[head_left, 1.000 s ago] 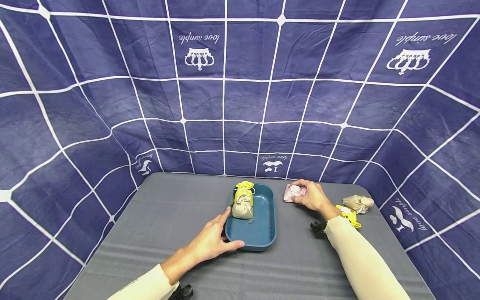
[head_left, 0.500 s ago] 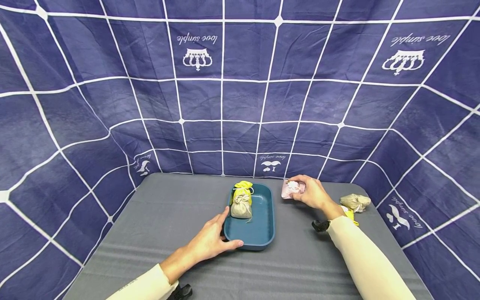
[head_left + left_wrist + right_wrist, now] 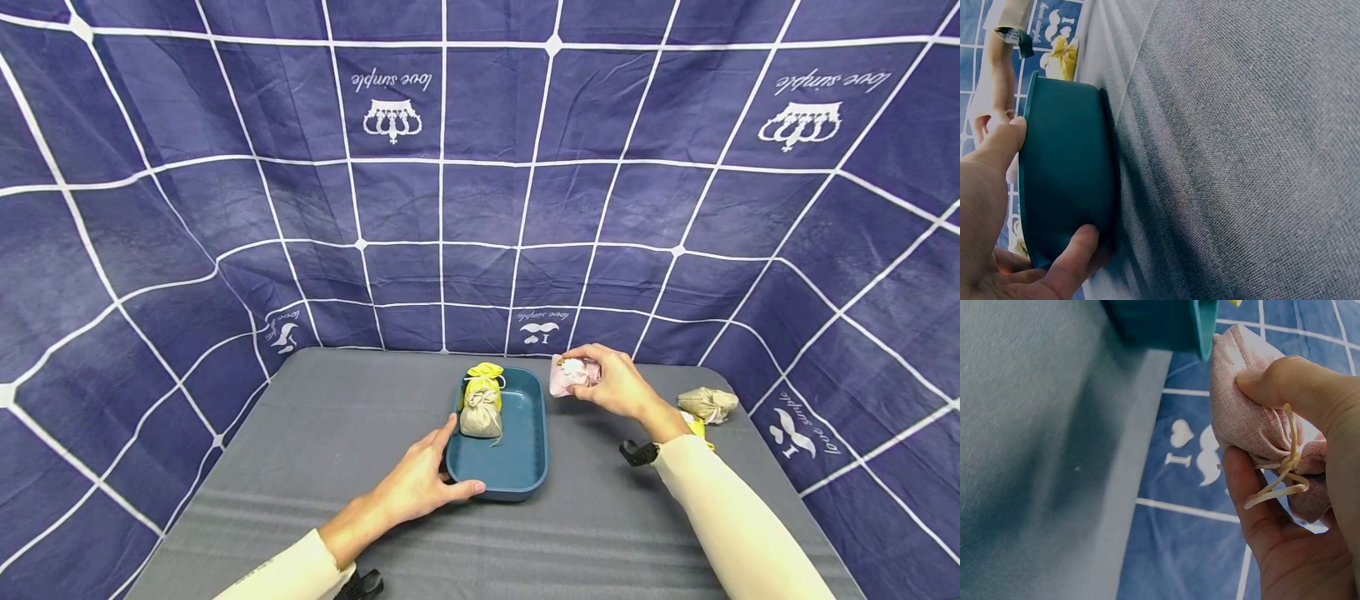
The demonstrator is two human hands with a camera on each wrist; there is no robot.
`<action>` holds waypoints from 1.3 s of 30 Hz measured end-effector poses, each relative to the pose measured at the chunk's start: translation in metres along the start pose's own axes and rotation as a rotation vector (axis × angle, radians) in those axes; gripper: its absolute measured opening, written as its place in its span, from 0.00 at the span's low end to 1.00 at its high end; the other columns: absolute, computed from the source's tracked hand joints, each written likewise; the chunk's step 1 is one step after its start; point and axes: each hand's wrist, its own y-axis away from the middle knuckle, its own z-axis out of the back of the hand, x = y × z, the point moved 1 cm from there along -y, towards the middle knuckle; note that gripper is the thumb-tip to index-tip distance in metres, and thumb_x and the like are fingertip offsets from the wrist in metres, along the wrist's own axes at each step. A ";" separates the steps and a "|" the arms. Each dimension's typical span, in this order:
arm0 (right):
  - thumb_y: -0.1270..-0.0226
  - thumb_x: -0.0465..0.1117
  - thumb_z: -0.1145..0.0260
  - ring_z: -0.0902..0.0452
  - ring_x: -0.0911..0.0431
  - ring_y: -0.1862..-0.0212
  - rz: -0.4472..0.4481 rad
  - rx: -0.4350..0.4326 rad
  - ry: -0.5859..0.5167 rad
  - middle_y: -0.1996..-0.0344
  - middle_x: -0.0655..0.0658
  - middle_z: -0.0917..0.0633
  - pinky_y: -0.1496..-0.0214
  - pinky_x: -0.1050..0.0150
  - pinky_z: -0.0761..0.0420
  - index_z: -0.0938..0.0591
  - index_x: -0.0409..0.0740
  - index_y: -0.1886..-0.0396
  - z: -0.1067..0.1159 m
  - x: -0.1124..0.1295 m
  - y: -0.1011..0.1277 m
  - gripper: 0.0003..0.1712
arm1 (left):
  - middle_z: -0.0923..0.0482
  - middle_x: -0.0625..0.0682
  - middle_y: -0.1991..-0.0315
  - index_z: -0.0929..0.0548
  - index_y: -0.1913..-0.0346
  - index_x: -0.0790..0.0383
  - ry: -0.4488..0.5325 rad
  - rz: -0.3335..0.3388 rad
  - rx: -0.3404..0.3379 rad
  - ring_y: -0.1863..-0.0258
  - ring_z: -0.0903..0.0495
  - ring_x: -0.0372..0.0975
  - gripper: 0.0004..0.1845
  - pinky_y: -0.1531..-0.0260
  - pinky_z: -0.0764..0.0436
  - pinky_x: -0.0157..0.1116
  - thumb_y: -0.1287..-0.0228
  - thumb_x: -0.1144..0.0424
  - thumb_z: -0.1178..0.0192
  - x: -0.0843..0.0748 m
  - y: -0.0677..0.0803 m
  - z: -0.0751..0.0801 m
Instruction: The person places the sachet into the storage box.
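A pink drawstring pouch (image 3: 1247,394) with a pale tied cord is pinched between the thumb and fingers of my right hand (image 3: 618,385). In the head view it hangs just right of the far end of a blue rectangular tray (image 3: 517,471), apart from it. My left hand (image 3: 420,483) grips the tray's near left corner, thumb on the near rim and fingers along the left side. Inside the tray, along its left wall, a beige pouch (image 3: 480,421) lies in front of a yellow pouch (image 3: 484,377).
Right of my right forearm, a second beige pouch (image 3: 707,405) lies on the grey cloth-covered table (image 3: 360,400). Beside it another yellow pouch (image 3: 693,425) is partly hidden by the wrist. A blue curtain (image 3: 480,208) with white lines surrounds the table's back and sides.
My right hand has lifted the pink pouch off the table and carried it left towards the tray. The left hand stays on the tray.
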 end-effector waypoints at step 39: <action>0.43 0.33 0.12 0.12 0.56 0.43 0.312 0.230 -0.058 0.41 0.51 0.06 0.40 0.59 0.13 0.08 0.50 0.34 -0.019 0.086 -0.008 0.34 | 0.26 0.77 0.19 0.42 0.08 0.77 -0.016 -0.029 -0.018 0.37 0.10 0.51 0.69 0.45 0.06 0.37 0.36 0.40 0.12 0.000 0.001 0.002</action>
